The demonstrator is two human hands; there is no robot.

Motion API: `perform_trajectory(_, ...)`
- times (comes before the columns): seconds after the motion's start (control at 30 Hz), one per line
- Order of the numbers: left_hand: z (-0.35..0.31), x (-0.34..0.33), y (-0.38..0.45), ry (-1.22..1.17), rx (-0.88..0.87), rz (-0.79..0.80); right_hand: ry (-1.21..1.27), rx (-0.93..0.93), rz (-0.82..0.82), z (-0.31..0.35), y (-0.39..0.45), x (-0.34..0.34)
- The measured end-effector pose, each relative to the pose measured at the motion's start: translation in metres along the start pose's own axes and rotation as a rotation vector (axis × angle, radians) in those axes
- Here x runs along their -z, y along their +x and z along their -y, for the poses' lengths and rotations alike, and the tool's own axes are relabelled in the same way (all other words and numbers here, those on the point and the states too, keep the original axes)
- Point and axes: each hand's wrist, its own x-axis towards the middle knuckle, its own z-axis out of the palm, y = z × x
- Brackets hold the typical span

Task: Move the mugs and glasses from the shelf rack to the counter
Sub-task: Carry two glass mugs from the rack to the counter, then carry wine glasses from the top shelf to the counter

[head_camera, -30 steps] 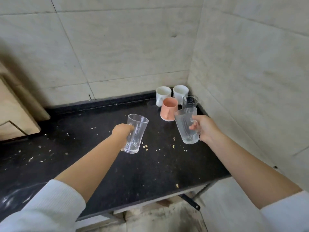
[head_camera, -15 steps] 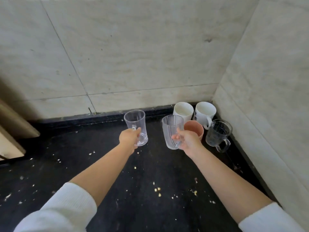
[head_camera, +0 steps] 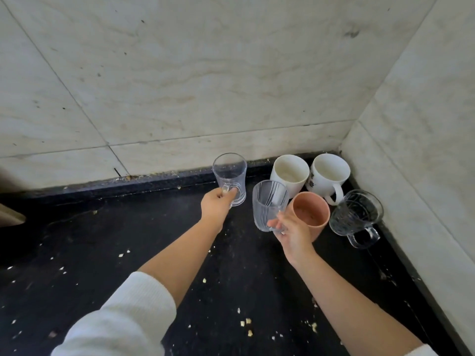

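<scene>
My left hand (head_camera: 217, 205) grips the handle of a plain clear glass mug (head_camera: 230, 176), held upright near the back wall. My right hand (head_camera: 293, 232) grips the handle of a ribbed clear glass mug (head_camera: 267, 204), just left of a pink mug (head_camera: 312, 214). In the back right corner of the black counter (head_camera: 128, 240) stand two white mugs (head_camera: 289, 172) (head_camera: 329, 174) and a cut-glass mug (head_camera: 356, 214) with its handle facing me. Whether the two held mugs touch the counter I cannot tell.
Marble walls close the counter at the back and on the right (head_camera: 424, 150). Crumbs (head_camera: 246, 322) lie scattered over the counter. A beige edge (head_camera: 10, 214) shows at the far left.
Both hands moved forward toward the back right corner with their glass mugs. The ribbed mug now sits close beside the pink mug.
</scene>
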Motion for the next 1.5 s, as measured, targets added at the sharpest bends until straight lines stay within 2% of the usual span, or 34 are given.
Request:
perform_trajectory(0.17,0.007,-0.008,0.011,0.034,-0.047,0.044,-0.063,0.032,0.087,-0.007,0.004,-0.004)
perform_trajectory(0.43,-0.001,-0.018,0.027,0.093,-0.091,0.176,-0.081,-0.022,0.091,-0.015,0.01,-0.005)
perform_trajectory(0.6,0.003,-0.012,0.024,0.257,-0.075,0.136,-0.222,-0.059,0.115,-0.008,0.01,-0.006)
perform_trajectory(0.7,0.007,0.011,0.014,0.458,-0.064,0.08,-0.504,-0.036,0.089,0.003,0.009,-0.009)
perform_trajectory(0.83,0.018,0.05,-0.013,0.674,-0.088,-0.004,-1.274,0.213,0.106,0.007,-0.005,-0.006)
perform_trajectory(0.9,0.025,0.069,-0.036,0.725,-0.084,-0.039,-1.594,0.343,0.065,0.004,-0.02,-0.003)
perform_trajectory(0.97,0.034,0.089,-0.068,0.758,-0.088,-0.095,-1.712,0.428,0.019,-0.004,-0.038,-0.003)
perform_trajectory(1.03,0.043,0.107,-0.104,0.746,-0.099,-0.179,-1.73,0.418,0.003,-0.012,-0.057,-0.003)
perform_trajectory(1.13,0.055,0.138,-0.176,0.739,-0.142,-0.343,-1.858,0.526,0.165,-0.031,-0.092,-0.011)
perform_trajectory(1.23,0.073,0.174,-0.253,0.78,-0.115,-0.485,-1.906,0.648,0.463,-0.055,-0.142,-0.034)
perform_trajectory(1.4,0.107,0.256,-0.387,0.758,0.03,-0.779,-2.02,1.07,0.993,-0.107,-0.26,-0.093)
perform_trajectory(1.5,0.132,0.301,-0.465,0.772,0.141,-0.949,-1.985,1.253,1.222,-0.139,-0.338,-0.124)
